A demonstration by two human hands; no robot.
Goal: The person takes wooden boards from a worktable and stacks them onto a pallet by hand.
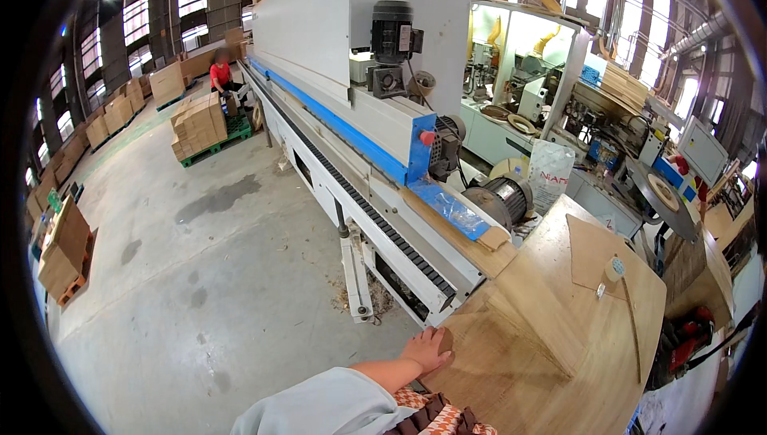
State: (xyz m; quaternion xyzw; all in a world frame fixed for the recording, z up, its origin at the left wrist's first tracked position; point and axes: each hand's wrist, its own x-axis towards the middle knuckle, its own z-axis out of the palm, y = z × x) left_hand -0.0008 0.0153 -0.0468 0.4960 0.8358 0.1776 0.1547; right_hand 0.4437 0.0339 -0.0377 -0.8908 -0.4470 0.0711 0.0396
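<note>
My left hand [425, 352] reaches in from the lower edge in a light grey sleeve. Its fingers are bent over a small brown block [447, 345] at the left edge of a wood-topped table [487, 379]. What the block is exactly, I cannot make out. Just right of the hand, a wood-grain panel [543, 315] lies on the tabletop. Farther right are a thin brown sheet [591, 250], a roll of tape [614, 268] and a long thin strip [633, 327]. My right hand does not show.
A long white machine [311, 43] with a blue rail and a black chain track [359, 203] runs away from the table. Motors [511, 195] and a white sack [551, 167] stand behind. Far left, a person in red [221, 75] is beside stacked panels [198, 125] on a green pallet.
</note>
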